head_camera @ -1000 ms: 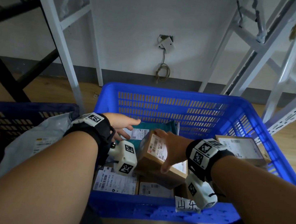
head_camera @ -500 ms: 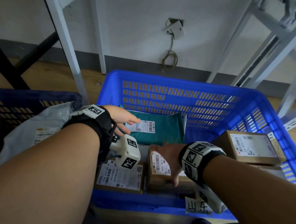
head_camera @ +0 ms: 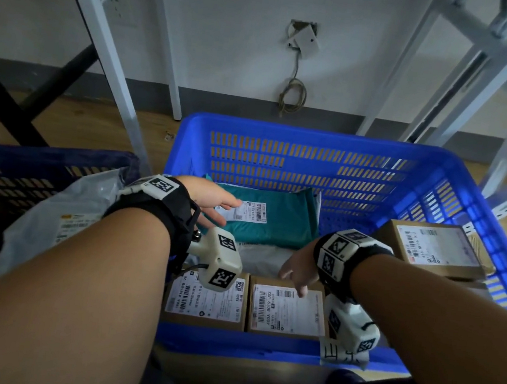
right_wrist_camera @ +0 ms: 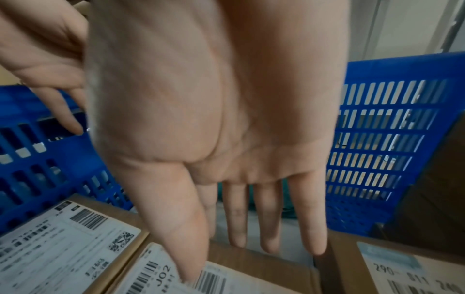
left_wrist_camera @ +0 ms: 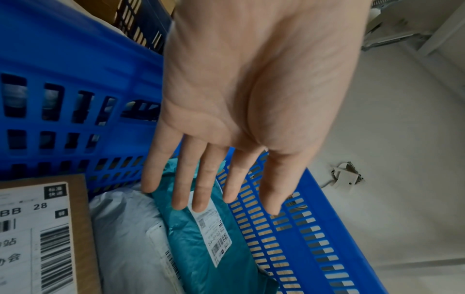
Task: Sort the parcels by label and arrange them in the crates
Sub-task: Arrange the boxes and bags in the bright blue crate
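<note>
A bright blue crate (head_camera: 313,141) holds several parcels. Two cardboard boxes lie side by side at its near wall: a left box (head_camera: 205,304) and a right box (head_camera: 288,312), labels up. My right hand (head_camera: 294,274) hovers open over the right box (right_wrist_camera: 251,278), thumb tip at its label. A teal mailer (head_camera: 273,223) lies at the back on a grey-white bag (head_camera: 263,257). My left hand (head_camera: 215,206) is open with straight fingers just above the teal mailer (left_wrist_camera: 208,238). A third box (head_camera: 435,248) sits at the right.
A darker blue crate (head_camera: 24,161) at the left holds a grey plastic bag (head_camera: 58,221) and cardboard. White metal rack legs (head_camera: 104,43) stand behind on the wooden floor. A handwritten paper tag (head_camera: 340,354) hangs on the bright crate's near rim.
My right hand lowered the box it gripped into the crate's near row and let go; it now hovers open above it. The left hand stayed over the teal mailer.
</note>
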Demonstrator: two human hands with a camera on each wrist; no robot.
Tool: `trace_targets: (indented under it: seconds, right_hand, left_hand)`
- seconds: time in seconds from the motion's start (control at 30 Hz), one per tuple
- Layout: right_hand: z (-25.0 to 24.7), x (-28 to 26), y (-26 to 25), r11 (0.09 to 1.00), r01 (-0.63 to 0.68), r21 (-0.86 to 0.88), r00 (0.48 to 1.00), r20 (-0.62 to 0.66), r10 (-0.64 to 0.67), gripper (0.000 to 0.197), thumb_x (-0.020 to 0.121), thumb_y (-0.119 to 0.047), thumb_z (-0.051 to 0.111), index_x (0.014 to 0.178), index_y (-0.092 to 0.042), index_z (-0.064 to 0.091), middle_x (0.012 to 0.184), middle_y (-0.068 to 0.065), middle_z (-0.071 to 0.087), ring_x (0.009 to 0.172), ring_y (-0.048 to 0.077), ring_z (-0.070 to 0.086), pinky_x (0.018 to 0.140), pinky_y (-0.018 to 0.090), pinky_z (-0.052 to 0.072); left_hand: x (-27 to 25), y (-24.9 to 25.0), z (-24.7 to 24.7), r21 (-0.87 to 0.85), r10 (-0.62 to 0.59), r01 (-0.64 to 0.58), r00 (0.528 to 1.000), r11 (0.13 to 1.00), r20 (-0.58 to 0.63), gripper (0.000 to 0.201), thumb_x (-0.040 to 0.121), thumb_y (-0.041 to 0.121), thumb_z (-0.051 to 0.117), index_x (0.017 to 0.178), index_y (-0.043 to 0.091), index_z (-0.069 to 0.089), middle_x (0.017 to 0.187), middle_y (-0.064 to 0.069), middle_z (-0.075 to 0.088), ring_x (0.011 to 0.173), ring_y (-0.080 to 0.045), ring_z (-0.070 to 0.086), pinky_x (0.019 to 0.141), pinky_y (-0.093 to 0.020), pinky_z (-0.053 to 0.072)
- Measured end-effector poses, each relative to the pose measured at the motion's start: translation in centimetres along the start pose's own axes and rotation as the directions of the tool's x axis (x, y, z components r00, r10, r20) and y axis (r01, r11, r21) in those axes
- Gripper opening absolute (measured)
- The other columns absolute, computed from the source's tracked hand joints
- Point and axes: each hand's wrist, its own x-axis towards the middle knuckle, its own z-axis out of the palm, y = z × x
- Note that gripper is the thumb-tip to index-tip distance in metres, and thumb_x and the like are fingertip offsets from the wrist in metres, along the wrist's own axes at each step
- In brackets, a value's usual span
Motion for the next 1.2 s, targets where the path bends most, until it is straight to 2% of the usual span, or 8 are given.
trace_targets:
  seconds: [0.17, 0.3, 0.47, 0.57, 0.73, 0.97, 1.1, 1.2]
  right_hand:
    - [0.1, 0.1, 0.1, 1.0, 0.0, 0.011, 1.0, 0.015, 0.0, 0.061, 0.098, -0.019, 0.051, 0.152, -0.009, 0.024, 0.155, 0.013, 0.03, 0.141, 0.028, 0.03, 0.11, 0.034, 0.029]
    - [-0.1, -1.0, 1.2, 0.993, -0.008, 0.118, 0.99, -0.14, 0.025, 0.061, 0.095, -0.022, 0.056, 0.15, -0.014, 0.031, 0.153, 0.008, 0.035, 0.14, 0.025, 0.032, 0.108, 0.032, 0.031]
    - [0.1, -1.8, 3.8, 0.96, -0.026, 0.277, 0.961, -0.259, 0.1, 0.062, 0.085, -0.024, 0.069, 0.142, -0.02, 0.046, 0.142, 0.002, 0.049, 0.13, 0.021, 0.046, 0.103, 0.033, 0.041]
    - [0.3, -3.5, 5.9, 0.94, -0.012, 0.34, 0.928, -0.347, 0.138, 0.062, 0.081, -0.027, 0.073, 0.139, -0.021, 0.049, 0.138, 0.0, 0.052, 0.126, 0.02, 0.049, 0.1, 0.029, 0.04]
    - [1.4, -7.2, 10.4, 0.874, -0.002, 0.486, 0.824, -0.494, 0.276, 0.064, 0.078, -0.021, 0.076, 0.137, -0.02, 0.051, 0.131, 0.003, 0.057, 0.119, 0.021, 0.054, 0.099, 0.028, 0.04]
    - [8.2, -8.7, 18.2, 0.677, -0.035, 0.735, 0.635, -0.506, 0.583, 0.073, 0.067, -0.016, 0.084, 0.134, -0.021, 0.054, 0.132, 0.006, 0.058, 0.12, 0.024, 0.055, 0.101, 0.033, 0.042]
    - [11.4, -7.8, 20.2, 0.615, -0.086, 0.784, 0.664, -0.414, 0.622, 0.097, 0.062, -0.019, 0.087, 0.146, -0.026, 0.037, 0.146, 0.004, 0.044, 0.132, 0.023, 0.044, 0.108, 0.032, 0.035]
    - [12.1, -6.8, 20.3, 0.689, -0.157, 0.708, 0.727, -0.389, 0.566, 0.111, 0.06, -0.021, 0.087, 0.151, -0.028, 0.023, 0.15, 0.002, 0.037, 0.137, 0.025, 0.035, 0.11, 0.036, 0.034]
  left_hand:
    - [-0.9, 0.5, 0.7, 0.028, 0.011, -0.011, 1.0, 1.0, -0.011, 0.049, 0.092, 0.041, 0.06, 0.133, 0.015, 0.049, 0.119, -0.011, 0.063, 0.115, -0.03, 0.059, 0.087, -0.047, 0.041]
    - [-1.3, 1.2, 1.7, 0.061, 0.033, -0.032, 0.999, 0.998, -0.003, 0.046, 0.091, 0.041, 0.061, 0.129, 0.018, 0.05, 0.114, -0.009, 0.064, 0.111, -0.029, 0.061, 0.085, -0.048, 0.044]
    - [-1.7, 3.0, 4.1, 0.093, 0.082, -0.083, 0.997, 0.992, 0.013, 0.048, 0.091, 0.041, 0.062, 0.13, 0.019, 0.046, 0.11, -0.007, 0.064, 0.102, -0.025, 0.063, 0.072, -0.04, 0.044]
    - [-1.8, 4.7, 5.9, 0.162, 0.149, -0.151, 0.989, 0.975, 0.023, 0.051, 0.091, 0.043, 0.061, 0.132, 0.015, 0.049, 0.112, -0.005, 0.066, 0.095, -0.022, 0.065, 0.08, -0.039, 0.053]
    - [-2.0, 6.9, 8.4, 0.178, 0.261, -0.262, 0.965, 0.949, 0.029, 0.041, 0.094, 0.039, 0.057, 0.129, 0.018, 0.051, 0.115, -0.004, 0.066, 0.1, -0.019, 0.066, 0.094, -0.04, 0.05]
    - [-0.8, 7.8, 11.0, 0.055, 0.267, -0.267, 0.964, 0.962, 0.005, 0.031, 0.095, 0.031, 0.058, 0.121, 0.015, 0.057, 0.101, -0.005, 0.068, 0.089, -0.019, 0.064, 0.081, -0.034, 0.047]
    - [-0.1, 8.3, 12.0, 0.048, 0.257, -0.259, 0.965, 0.965, 0.051, 0.029, 0.095, 0.03, 0.058, 0.119, 0.014, 0.058, 0.102, -0.006, 0.067, 0.088, -0.02, 0.065, 0.087, -0.037, 0.048]
    - [0.1, 8.5, 12.3, 0.046, 0.258, -0.263, 0.962, 0.964, 0.089, 0.028, 0.095, 0.03, 0.058, 0.119, 0.016, 0.058, 0.103, -0.005, 0.067, 0.09, -0.02, 0.065, 0.084, -0.035, 0.047]
